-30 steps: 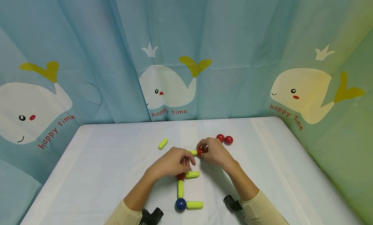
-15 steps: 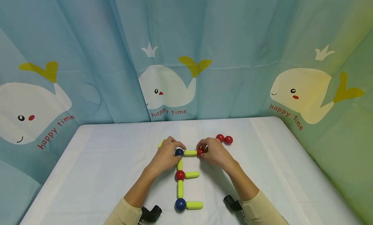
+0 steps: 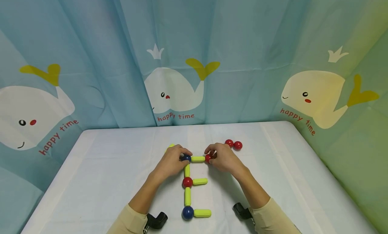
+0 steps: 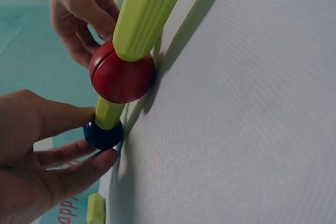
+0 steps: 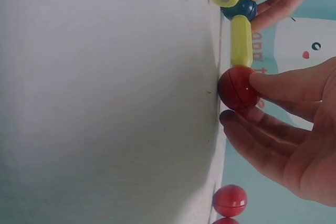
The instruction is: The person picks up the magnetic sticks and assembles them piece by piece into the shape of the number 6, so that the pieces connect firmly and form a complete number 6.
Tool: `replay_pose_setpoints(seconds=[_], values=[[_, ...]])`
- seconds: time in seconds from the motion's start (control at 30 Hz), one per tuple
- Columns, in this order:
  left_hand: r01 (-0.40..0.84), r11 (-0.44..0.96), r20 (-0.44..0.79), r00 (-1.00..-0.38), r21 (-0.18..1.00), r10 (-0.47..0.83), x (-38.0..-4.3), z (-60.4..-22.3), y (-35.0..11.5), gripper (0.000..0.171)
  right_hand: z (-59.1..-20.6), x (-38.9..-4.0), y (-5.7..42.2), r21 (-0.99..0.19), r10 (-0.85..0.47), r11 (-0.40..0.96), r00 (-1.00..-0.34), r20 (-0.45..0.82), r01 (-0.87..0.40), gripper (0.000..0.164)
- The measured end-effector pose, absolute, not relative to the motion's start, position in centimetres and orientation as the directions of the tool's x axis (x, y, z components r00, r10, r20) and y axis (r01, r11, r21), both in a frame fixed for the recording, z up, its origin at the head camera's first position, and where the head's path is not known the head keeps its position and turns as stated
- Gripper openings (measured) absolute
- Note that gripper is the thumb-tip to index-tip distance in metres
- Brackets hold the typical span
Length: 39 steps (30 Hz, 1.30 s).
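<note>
My left hand (image 3: 172,161) pinches a blue ball (image 3: 186,158) between thumb and fingers, at the far corner of a joined ball-and-rod figure. A yellow-green rod (image 3: 198,159) runs right from that ball to a red ball (image 5: 239,88), which my right hand (image 3: 223,157) holds between thumb and fingers. Toward me, another rod (image 3: 187,171) links the blue ball to a middle red ball (image 3: 187,182). Below it, a rod (image 3: 188,197) leads to a near blue ball (image 3: 188,213). Side rods point right from the middle red ball and the near blue ball.
Two loose red balls (image 3: 237,145) lie beyond my right hand. A loose yellow-green rod (image 4: 96,208) lies behind my left hand, partly hidden in the head view. The white table (image 3: 115,173) ends at a patterned curtain (image 3: 248,92).
My left hand has moved from above the middle red ball, back and left to the far blue ball, and now pinches it. The right hand stays on its red ball.
</note>
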<state>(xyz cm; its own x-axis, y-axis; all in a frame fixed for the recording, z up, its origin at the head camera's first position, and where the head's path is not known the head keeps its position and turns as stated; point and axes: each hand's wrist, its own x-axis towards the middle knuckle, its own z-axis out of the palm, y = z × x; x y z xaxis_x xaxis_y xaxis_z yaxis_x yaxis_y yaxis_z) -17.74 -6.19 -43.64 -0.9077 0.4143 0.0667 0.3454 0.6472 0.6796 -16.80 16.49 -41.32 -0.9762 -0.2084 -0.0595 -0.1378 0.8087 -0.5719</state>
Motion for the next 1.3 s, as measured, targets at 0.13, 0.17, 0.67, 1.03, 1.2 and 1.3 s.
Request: replay_pose_setpoints(seconds=[0.13,0.17,0.67,1.03,1.2,1.3], values=[[0.335,0.644,0.058,-0.910,0.688,0.412,-17.9,-43.7,-6.3,0.020,-41.1,-16.9,16.7,-0.582,-0.198,0.804,-0.978,-0.065,-0.124,0.023],[0.333,0.642,0.057,-0.910,0.691,0.411,-17.9,-43.6,-6.3,0.020,-41.1,-16.9,16.8,-0.582,-0.192,0.804,-0.979,-0.064,-0.120,0.023],[0.324,0.629,0.066,-0.916,0.706,0.397,-18.0,-43.6,-6.3,0.018,-39.5,-17.9,20.5,-0.565,-0.108,0.814,-0.991,0.080,-0.134,0.020],[0.308,0.631,0.052,-0.919,0.712,0.391,-18.0,-43.7,-6.3,0.018,-40.2,-18.6,22.5,-0.553,0.001,0.832,-0.995,0.100,-0.055,0.036],[0.309,0.633,0.053,-0.920,0.710,0.389,-18.0,-43.8,-6.3,0.018,-40.9,-18.9,22.7,-0.528,-0.019,0.846,-0.994,0.104,-0.072,0.043],[0.304,0.636,0.048,-0.921,0.709,0.387,-17.9,-43.8,-6.3,0.018,-41.2,-19.0,22.6,-0.518,-0.029,0.852,-0.994,0.105,-0.080,0.044]])
